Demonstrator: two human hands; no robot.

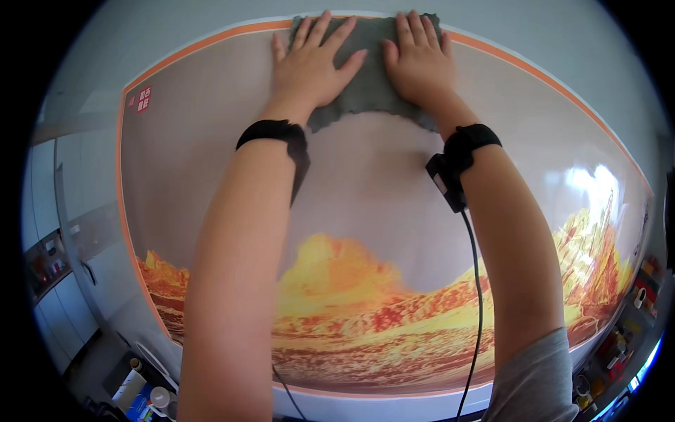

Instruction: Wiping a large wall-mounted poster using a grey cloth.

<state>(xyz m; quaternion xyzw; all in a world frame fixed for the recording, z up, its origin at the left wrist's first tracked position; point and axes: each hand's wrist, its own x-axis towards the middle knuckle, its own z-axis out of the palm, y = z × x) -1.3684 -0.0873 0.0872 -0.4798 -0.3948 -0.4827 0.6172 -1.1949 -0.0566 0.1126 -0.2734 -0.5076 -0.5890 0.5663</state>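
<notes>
A grey-green cloth (364, 87) with ragged edges lies spread flat against the top edge of a large landscape poster (358, 174) on the wall. Pressed onto the cloth's left part, my left hand (308, 71) has its fingers spread, the little finger reaching past the cloth's side. My right hand (426, 71) rests flat on the right part, fingers closer together and thumb apart. Neither hand's fingers curl around the cloth. The poster has an orange border and shows golden mountains under a brownish sky. Glare covers part of its right side.
Black wrist straps (271, 132) with devices sit on both wrists; a cable (479, 295) hangs from the right one. A white jug (161, 396) and a blue-and-white box (138, 401) stand at lower left. White cabinets (66, 306) are far left, shelved items (617, 351) lower right.
</notes>
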